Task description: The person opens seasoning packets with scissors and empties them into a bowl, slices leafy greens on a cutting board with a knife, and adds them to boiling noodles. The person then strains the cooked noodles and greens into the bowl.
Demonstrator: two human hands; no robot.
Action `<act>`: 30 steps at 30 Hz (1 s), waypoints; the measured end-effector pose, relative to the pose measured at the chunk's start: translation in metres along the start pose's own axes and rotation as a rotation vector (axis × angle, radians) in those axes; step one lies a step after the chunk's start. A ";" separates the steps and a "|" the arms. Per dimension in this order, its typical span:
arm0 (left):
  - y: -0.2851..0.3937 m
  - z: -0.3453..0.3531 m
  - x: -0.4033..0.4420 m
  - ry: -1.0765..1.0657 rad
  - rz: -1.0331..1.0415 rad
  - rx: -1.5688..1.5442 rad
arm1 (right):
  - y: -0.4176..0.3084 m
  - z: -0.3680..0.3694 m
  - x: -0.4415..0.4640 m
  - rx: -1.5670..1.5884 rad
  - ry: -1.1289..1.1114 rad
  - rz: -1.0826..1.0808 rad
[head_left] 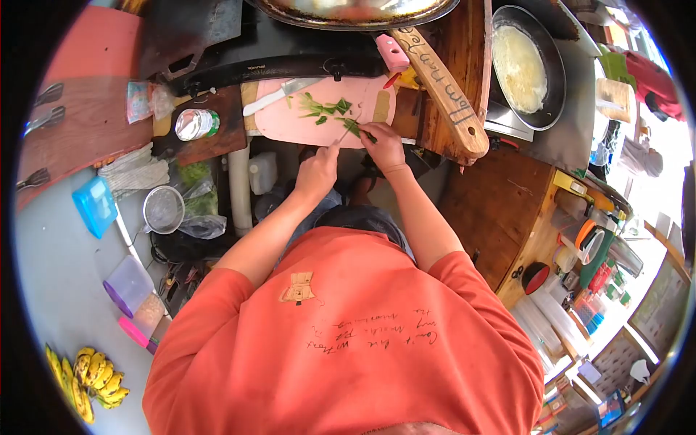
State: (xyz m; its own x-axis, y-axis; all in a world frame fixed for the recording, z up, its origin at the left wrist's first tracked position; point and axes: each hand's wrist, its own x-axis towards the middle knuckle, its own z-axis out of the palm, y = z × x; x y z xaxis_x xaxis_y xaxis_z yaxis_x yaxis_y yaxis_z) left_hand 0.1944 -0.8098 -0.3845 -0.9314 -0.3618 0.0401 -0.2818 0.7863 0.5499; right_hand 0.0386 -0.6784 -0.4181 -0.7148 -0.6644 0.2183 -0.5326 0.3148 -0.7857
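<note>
- From where I'm standing, the left hand [319, 172] is curling into a grip around what looks like a small knife [344, 135]; the fingers are hiding its handle, and the thin blade is slanting up toward the greens.
- The right hand [384, 150] is pinching a bunch of leafy greens [351, 126] with bent fingers, probably to steady it beside the blade.
- Those greens are lying at the near edge of a pink cutting board [274, 125], which is sitting right in front of the person, likely so both forearms can reach it easily.
- Loose cut pieces [315, 106] are scattering across the middle of the board, just beyond the bunch, seemingly leaving the near edge for the hands.
- A white-handled knife [268, 100] is lying at the board's left, its blade pointing away from the person; neither hand is touching it.
- An open can [196, 124] is standing well to the left, apart from the cutting.
- Off to the right, a black pan [557, 80] is holding a pale, flat layer [519, 69], well apart from the board.
</note>
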 end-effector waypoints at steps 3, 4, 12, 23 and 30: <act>-0.002 0.010 -0.002 -0.150 0.019 0.129 | 0.001 -0.001 -0.004 -0.007 -0.025 -0.001; -0.003 0.016 0.008 -0.138 0.007 0.111 | -0.004 -0.005 -0.003 -0.039 -0.037 -0.038; -0.001 -0.005 0.004 0.088 -0.069 -0.043 | -0.011 0.015 0.012 0.230 -0.101 0.256; -0.006 0.008 0.011 0.044 -0.055 0.017 | -0.006 0.014 -0.001 0.036 -0.040 0.287; -0.005 0.018 0.002 -0.086 0.048 0.154 | -0.009 0.013 -0.012 0.171 -0.040 0.485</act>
State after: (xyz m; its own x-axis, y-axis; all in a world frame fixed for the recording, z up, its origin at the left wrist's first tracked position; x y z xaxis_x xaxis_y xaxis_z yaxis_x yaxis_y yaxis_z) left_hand 0.1896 -0.8055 -0.4019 -0.9590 -0.2833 -0.0123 -0.2627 0.8714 0.4143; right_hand 0.0576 -0.6822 -0.4210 -0.8415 -0.4957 -0.2148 -0.0597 0.4804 -0.8750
